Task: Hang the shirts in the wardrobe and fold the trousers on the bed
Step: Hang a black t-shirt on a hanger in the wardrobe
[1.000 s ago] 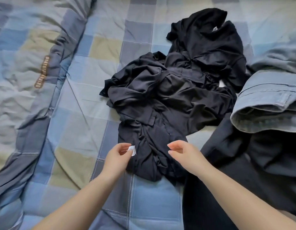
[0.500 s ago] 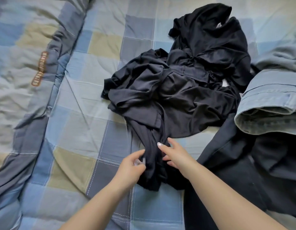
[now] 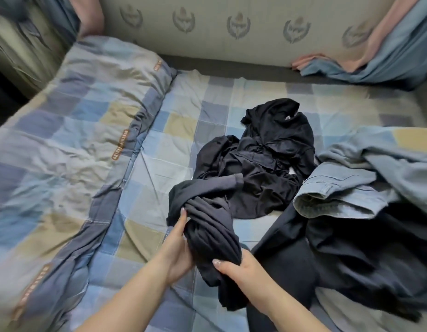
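A dark navy garment, bunched and twisted, is lifted off the checked bed cover. My left hand cups it from the left with fingers stretched along the cloth. My right hand grips its lower end from the right. Behind it a crumpled black garment lies on the bed. Light blue jeans lie to the right, partly over another dark garment. I cannot tell which dark piece is a shirt and which is trousers.
A rolled checked duvet fills the left side of the bed. A pale padded headboard or wall panel runs along the far edge. Pink and blue fabric hangs at the far right corner.
Both hands have closed on the near dark garment and lifted it from the pile toward me. The camera has tilted up, showing the far edge of the bed.
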